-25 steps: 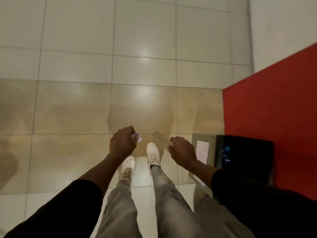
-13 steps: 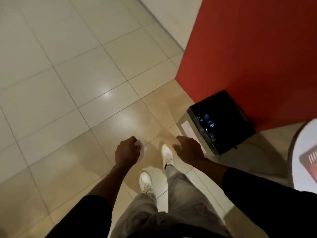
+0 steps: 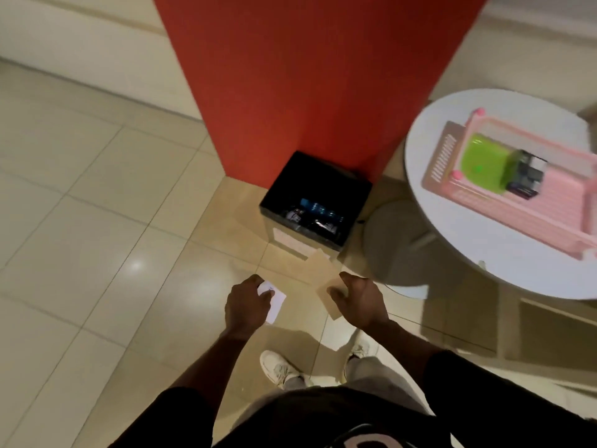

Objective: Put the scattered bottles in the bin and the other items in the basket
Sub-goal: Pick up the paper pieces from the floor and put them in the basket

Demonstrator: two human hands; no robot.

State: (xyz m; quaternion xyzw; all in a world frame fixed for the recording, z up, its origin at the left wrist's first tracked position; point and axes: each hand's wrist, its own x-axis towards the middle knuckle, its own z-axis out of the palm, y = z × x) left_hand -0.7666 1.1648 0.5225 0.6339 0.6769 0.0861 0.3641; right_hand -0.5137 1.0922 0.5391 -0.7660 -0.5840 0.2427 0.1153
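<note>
Hands hold paper items out in front of the body over the tiled floor; the left hand is closed around a small white card, thumb and fingers pinching its upper corner, with faint marks on the card that are too blurred to read; the right hand is clamped on a brown envelope, which tilts up and away from the fingers toward the bin. Black-lined bin stands on the floor just ahead of the hands, against the foot of a red pillar; inside it a few bottles show as dark shapes with blue and pale glints, though their number cannot be told; a pale label is on its near outer face. Round white table stands to the right of the bin; a pink basket rests on its top, well apart from both hands; a green plate-like item lies in the basket with a dark boxy item beside and partly over it. Two white shoes and grey trouser legs show below the hands; both arms come out of black sleeves.
</note>
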